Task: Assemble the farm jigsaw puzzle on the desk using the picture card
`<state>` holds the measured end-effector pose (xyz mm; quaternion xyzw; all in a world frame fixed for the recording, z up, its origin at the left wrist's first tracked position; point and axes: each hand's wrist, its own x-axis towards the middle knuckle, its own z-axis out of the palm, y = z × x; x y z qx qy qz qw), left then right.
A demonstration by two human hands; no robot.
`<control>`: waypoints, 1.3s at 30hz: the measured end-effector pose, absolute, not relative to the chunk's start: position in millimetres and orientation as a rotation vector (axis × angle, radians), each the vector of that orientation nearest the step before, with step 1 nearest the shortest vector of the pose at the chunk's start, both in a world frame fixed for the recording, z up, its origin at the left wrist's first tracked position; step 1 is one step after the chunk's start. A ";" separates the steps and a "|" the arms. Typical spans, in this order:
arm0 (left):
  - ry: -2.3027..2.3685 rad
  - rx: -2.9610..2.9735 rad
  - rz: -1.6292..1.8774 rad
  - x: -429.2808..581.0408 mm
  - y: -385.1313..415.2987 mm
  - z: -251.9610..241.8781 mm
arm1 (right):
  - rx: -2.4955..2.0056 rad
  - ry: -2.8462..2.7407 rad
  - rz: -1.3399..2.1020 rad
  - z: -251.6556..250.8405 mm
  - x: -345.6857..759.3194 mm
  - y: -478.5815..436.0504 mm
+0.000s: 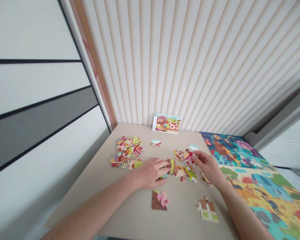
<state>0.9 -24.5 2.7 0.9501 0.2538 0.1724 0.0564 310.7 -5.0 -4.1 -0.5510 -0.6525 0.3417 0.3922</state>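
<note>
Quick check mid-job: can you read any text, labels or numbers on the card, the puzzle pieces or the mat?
Nothing can be read.
Card: small mark in its top left corner, too small to read.
Pieces, including the barn piece in the right hand: pictures only.
Mat: pictures only.

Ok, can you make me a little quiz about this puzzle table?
1. True or false: the card lies flat in the middle of the table.
2. Which hand touches the red piece? A) left hand B) right hand
3. Fill in: the pile of loose pieces lies to the ___ of both hands.
Key: 1 false, it leans on the wall. 2 B. 3 left.
</note>
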 end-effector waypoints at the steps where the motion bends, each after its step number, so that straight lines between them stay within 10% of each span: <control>1: 0.766 2.891 0.525 1.1 -24.5 3.8 | -1.402 -1.677 0.867 -2.7 308.6 -6.7; 13: 2.126 2.507 0.226 -46.2 -3.8 17.6 | -1.484 -1.806 0.752 3.3 299.8 -12.7; 27: 2.103 2.623 -0.001 -50.7 1.5 19.9 | -1.499 -1.844 0.704 0.2 298.3 -11.9; 39: 2.009 2.398 0.691 -51.9 -5.2 37.8 | -1.476 -1.877 0.684 1.2 296.6 -13.6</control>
